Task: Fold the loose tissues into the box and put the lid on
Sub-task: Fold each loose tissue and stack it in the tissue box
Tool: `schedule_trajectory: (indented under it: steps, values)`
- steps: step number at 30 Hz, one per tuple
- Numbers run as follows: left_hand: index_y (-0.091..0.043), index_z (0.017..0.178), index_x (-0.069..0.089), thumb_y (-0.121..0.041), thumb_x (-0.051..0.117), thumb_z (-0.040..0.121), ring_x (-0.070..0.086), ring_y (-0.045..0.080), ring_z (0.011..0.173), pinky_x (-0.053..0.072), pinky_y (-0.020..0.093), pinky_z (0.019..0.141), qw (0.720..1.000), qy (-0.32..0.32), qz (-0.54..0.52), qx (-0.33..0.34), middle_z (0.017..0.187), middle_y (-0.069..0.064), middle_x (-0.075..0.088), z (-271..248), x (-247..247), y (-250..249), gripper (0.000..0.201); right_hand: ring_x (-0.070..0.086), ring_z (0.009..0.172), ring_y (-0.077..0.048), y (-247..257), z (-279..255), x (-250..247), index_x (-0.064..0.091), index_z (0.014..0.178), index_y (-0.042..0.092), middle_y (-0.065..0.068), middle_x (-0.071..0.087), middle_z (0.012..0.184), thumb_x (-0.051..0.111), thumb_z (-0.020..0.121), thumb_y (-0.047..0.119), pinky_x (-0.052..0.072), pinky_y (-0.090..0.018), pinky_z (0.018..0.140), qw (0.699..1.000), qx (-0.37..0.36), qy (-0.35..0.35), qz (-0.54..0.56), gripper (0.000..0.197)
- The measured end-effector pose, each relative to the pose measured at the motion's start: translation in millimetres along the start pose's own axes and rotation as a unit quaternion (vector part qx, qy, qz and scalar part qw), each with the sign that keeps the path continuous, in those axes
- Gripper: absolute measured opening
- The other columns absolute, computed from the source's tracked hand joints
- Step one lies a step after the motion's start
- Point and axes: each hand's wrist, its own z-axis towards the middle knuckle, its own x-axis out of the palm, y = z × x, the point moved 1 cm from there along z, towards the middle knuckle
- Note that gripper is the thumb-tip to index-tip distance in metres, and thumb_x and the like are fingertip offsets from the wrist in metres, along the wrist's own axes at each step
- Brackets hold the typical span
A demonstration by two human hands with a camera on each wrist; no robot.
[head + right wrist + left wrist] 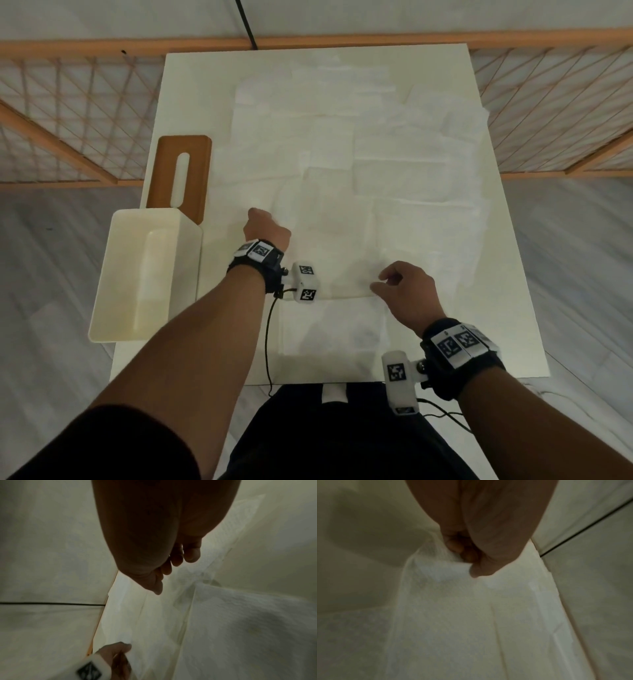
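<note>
Several loose white tissues lie spread flat over the white table. The open cream box stands at the table's left edge, and the brown slotted lid lies flat just behind it. My left hand is right of the box and pinches the raised corner of a tissue between thumb and fingers. My right hand hovers at the near right edge of the same tissue. Its fingers hang loosely curled, with nothing seen between them and the thumb.
Another tissue lies flat near the table's front edge. A wooden lattice rail runs behind and beside the table. A black cable hangs from my left wrist down past the front edge.
</note>
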Motion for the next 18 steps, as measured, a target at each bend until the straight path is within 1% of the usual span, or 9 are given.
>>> schedule_trajectory:
  steps: [1,3,5,8,11,13,15,17,18]
  values:
    - [-0.009,0.116,0.051,-0.006,0.066,0.083,0.058,0.024,0.100,0.045,0.028,0.077,1.000,0.004,-0.009,0.004,0.114,0.004,0.057,-1,-1,0,0.036,0.057,0.070,-0.008,2,2,-1,0.067,0.088,0.017,0.005,0.063,0.076,0.078,0.080,0.022,0.040,-0.017,0.060,1.000,0.010,0.005,0.016,0.014]
    - [-0.012,0.085,0.056,-0.005,0.062,0.080,0.054,0.024,0.082,0.043,0.028,0.068,0.999,0.027,-0.041,0.019,0.087,0.003,0.057,-9,-11,-5,0.011,0.060,0.075,-0.009,5,8,-2,0.068,0.088,0.018,0.005,0.066,0.082,0.080,0.079,0.025,0.044,-0.019,0.064,0.998,0.027,0.014,0.058,0.016]
    - [-0.010,0.068,0.052,-0.002,0.059,0.076,0.051,0.026,0.072,0.041,0.029,0.063,0.991,0.063,-0.116,0.010,0.072,0.006,0.054,-23,-23,-8,0.013,0.064,0.084,-0.015,9,15,-1,0.069,0.089,0.018,0.001,0.070,0.090,0.080,0.079,0.031,0.050,-0.028,0.069,0.992,0.041,0.028,0.119,0.020]
    - [-0.007,0.072,0.058,0.007,0.051,0.076,0.058,0.028,0.070,0.050,0.029,0.062,0.959,0.130,-0.254,-0.004,0.075,0.010,0.060,-51,-46,-14,0.016,0.065,0.104,-0.024,23,21,3,0.069,0.100,0.015,-0.006,0.069,0.109,0.076,0.085,0.037,0.056,-0.041,0.083,0.965,0.081,0.073,0.240,0.028]
    - [-0.007,0.076,0.068,0.014,0.045,0.079,0.067,0.031,0.081,0.060,0.042,0.076,0.916,0.196,-0.350,0.028,0.083,0.012,0.070,-76,-68,-18,0.031,0.057,0.120,-0.025,43,23,12,0.062,0.124,0.013,-0.004,0.062,0.126,0.072,0.086,0.049,0.052,-0.041,0.094,0.912,0.138,0.163,0.349,0.052]
    - [-0.010,0.069,0.068,0.015,0.041,0.083,0.069,0.024,0.072,0.059,0.034,0.063,0.894,0.214,-0.392,0.033,0.075,0.006,0.071,-88,-77,-17,0.039,0.058,0.121,-0.025,54,22,19,0.058,0.130,0.013,-0.006,0.061,0.128,0.074,0.076,0.062,0.052,-0.041,0.093,0.888,0.166,0.219,0.368,0.075]
    - [-0.010,0.063,0.063,0.017,0.039,0.084,0.068,0.023,0.072,0.059,0.030,0.064,0.864,0.217,-0.455,0.020,0.074,0.005,0.069,-98,-82,-12,0.042,0.064,0.117,-0.030,63,19,24,0.058,0.127,0.010,-0.013,0.064,0.128,0.076,0.068,0.067,0.055,-0.046,0.092,0.857,0.178,0.271,0.400,0.084]
    - [-0.003,0.087,0.056,0.018,0.043,0.080,0.065,0.031,0.088,0.060,0.036,0.074,0.835,0.217,-0.506,0.006,0.093,0.013,0.065,-102,-83,-2,0.026,0.070,0.105,-0.033,73,12,26,0.061,0.111,0.008,-0.018,0.070,0.119,0.078,0.075,0.053,0.056,-0.048,0.089,0.824,0.151,0.287,0.465,0.060]
    - [-0.005,0.099,0.055,0.018,0.043,0.079,0.063,0.033,0.095,0.060,0.038,0.078,0.828,0.211,-0.519,-0.004,0.101,0.015,0.063,-103,-82,4,0.033,0.072,0.094,-0.030,76,10,24,0.062,0.100,0.010,-0.018,0.073,0.108,0.077,0.080,0.040,0.057,-0.045,0.084,0.812,0.128,0.279,0.496,0.039]
